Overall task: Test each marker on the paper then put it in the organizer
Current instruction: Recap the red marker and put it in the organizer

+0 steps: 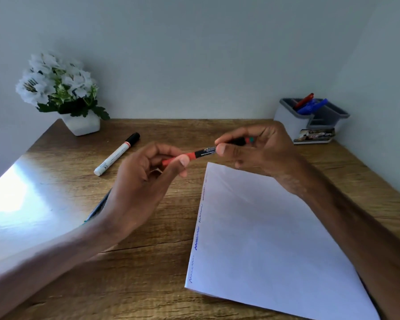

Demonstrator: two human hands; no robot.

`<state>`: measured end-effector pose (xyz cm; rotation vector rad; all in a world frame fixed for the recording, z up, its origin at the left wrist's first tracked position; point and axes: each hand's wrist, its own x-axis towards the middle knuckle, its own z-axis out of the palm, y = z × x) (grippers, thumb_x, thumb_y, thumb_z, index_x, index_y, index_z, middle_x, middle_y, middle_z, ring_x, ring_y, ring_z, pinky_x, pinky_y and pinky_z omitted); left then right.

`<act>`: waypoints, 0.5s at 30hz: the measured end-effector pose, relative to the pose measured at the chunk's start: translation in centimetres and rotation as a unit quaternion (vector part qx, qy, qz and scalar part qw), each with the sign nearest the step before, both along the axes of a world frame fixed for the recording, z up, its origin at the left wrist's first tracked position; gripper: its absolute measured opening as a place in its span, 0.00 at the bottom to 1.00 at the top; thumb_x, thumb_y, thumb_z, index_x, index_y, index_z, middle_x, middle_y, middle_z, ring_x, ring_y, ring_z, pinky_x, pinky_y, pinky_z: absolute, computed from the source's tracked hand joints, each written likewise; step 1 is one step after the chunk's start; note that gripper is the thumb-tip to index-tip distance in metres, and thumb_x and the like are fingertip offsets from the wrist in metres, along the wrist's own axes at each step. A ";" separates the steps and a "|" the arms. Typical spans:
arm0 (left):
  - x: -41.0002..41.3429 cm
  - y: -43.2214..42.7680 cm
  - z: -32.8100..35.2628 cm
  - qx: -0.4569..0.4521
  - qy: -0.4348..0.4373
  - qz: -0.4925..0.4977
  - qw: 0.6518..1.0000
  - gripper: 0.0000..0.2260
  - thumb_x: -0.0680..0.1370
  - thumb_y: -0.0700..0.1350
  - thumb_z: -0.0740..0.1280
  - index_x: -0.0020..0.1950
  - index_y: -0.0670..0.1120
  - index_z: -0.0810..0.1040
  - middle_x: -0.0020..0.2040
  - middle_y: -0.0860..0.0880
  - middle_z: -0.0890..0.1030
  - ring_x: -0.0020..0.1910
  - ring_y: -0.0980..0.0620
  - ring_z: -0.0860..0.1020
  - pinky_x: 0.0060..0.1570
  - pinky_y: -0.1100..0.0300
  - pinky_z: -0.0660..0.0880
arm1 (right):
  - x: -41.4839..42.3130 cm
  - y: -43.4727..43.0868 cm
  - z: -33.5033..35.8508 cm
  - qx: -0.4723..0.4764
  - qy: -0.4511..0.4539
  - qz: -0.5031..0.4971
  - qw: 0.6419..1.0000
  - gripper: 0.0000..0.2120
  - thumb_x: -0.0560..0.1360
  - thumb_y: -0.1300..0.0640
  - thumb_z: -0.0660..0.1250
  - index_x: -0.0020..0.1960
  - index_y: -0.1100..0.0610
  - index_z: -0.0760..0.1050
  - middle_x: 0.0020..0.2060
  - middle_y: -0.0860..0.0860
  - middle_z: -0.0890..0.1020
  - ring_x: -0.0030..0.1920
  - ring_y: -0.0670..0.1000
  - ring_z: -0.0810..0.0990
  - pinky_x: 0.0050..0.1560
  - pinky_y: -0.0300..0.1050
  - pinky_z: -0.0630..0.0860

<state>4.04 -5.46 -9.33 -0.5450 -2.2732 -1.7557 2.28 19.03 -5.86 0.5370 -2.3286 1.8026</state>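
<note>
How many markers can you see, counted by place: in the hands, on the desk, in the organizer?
In the hands: 1, a red-capped marker.
On the desk: 1, a white marker.
In the organizer: 3, one red, two blue.
Total: 5.

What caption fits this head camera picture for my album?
Two hands, left hand and right hand, grip a red-capped marker above the paper.

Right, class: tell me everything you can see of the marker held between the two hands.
The slim red-capped black marker is held level above the wooden desk, clear of the white paper. The left hand pinches its red cap end; the right hand grips the printed black barrel, hiding the far end. The cap looks still on.
</note>
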 end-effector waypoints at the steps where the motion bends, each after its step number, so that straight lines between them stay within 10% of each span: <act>1: -0.1 0.1 0.3 0.012 0.003 0.010 1.000 0.10 0.76 0.52 0.71 0.52 0.48 0.83 0.38 0.52 0.86 0.29 0.64 0.77 0.31 0.73 0.70 | -0.1 0.2 0.1 0.062 0.034 -0.010 0.997 0.08 0.71 0.59 0.80 0.50 0.56 0.88 0.40 0.49 0.88 0.38 0.48 0.84 0.40 0.42 0.79; 7: -0.2 2.1 1.9 -0.003 0.034 0.017 0.999 0.05 0.77 0.51 0.74 0.49 0.51 0.84 0.40 0.52 0.87 0.40 0.52 0.85 0.43 0.51 0.82 | 1.0 -0.9 0.9 0.231 0.169 -0.009 0.958 0.12 0.72 0.53 0.80 0.55 0.51 0.87 0.47 0.41 0.88 0.46 0.39 0.86 0.50 0.40 0.81; 15: -4.3 5.4 1.8 -0.075 0.016 0.008 0.997 0.04 0.80 0.49 0.71 0.54 0.53 0.82 0.46 0.56 0.86 0.45 0.61 0.83 0.42 0.68 0.76 | -1.0 3.2 1.2 0.262 0.191 -0.192 0.926 0.11 0.79 0.55 0.72 0.61 0.53 0.83 0.49 0.48 0.88 0.48 0.47 0.85 0.52 0.55 0.83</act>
